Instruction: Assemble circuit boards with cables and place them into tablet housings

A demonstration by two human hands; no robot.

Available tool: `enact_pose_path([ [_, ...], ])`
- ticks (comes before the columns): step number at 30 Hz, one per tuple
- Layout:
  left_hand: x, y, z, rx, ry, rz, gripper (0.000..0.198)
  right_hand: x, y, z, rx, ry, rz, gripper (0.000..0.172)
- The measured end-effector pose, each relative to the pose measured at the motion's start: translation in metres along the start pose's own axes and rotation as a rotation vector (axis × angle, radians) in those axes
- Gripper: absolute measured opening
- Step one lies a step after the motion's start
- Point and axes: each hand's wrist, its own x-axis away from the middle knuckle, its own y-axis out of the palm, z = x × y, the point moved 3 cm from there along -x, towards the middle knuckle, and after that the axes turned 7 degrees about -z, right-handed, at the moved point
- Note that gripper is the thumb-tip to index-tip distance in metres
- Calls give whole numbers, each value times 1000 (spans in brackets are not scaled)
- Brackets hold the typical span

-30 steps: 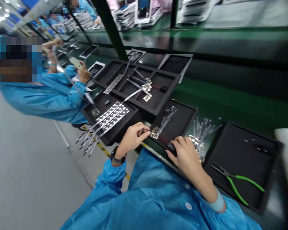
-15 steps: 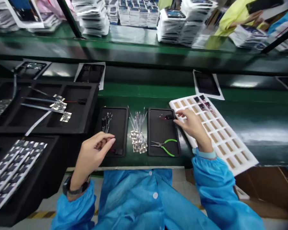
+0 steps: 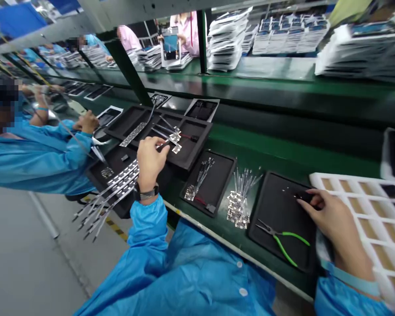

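My left hand is closed at the fingertips over the divided black tray. A slim dark piece shows between thumb and forefinger, too small to name, beside small circuit boards with flat cables. Over at the right, my right hand pinches a small black part with a red wire at the right black tray. Green-handled pliers lie opened in that tray. Between the two small trays is a pile of circuit boards with cables. The left small tray holds more boards and cables.
A white foam tray with brown-bottomed slots adjoins my right hand. Strips of boards overhang the lower left tray. A co-worker in a blue sleeve works at left. Paper stacks stand on the shelf behind.
The view has swung left. My left hand has moved from the left small tray to the divided tray. My right hand's fingers have closed on the black part in the right tray.
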Motion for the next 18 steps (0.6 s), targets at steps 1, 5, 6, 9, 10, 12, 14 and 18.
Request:
enact_pose_path([
  [1, -3, 7, 1, -27, 1, -26, 7, 0, 1, -1, -8, -2, 11, 36],
  [5, -9, 33, 11, -151, -29, -118, 19, -2, 0, 1, -77, 62, -10, 51],
  [6, -10, 37, 12, -172, -42, -125, 21, -2, -4, 0, -93, 73, -24, 55],
  [9, -12, 42, 12, -174, -48, -144, 22, 1, -30, -25, -96, 71, -43, 61],
  [10, -12, 43, 11, -158, -43, -146, 21, 3, -42, -43, -79, 55, -23, 59],
  [12, -12, 41, 9, -115, -42, -137, 19, 5, -65, -94, -34, -55, 29, 47],
  [14, -12, 39, 7, -68, -53, -122, 16, 5, -80, -157, -24, -234, 80, 34],
  [18, -10, 37, 3, -8, -83, -114, 15, -21, -53, -269, -217, -550, -101, 20],
])
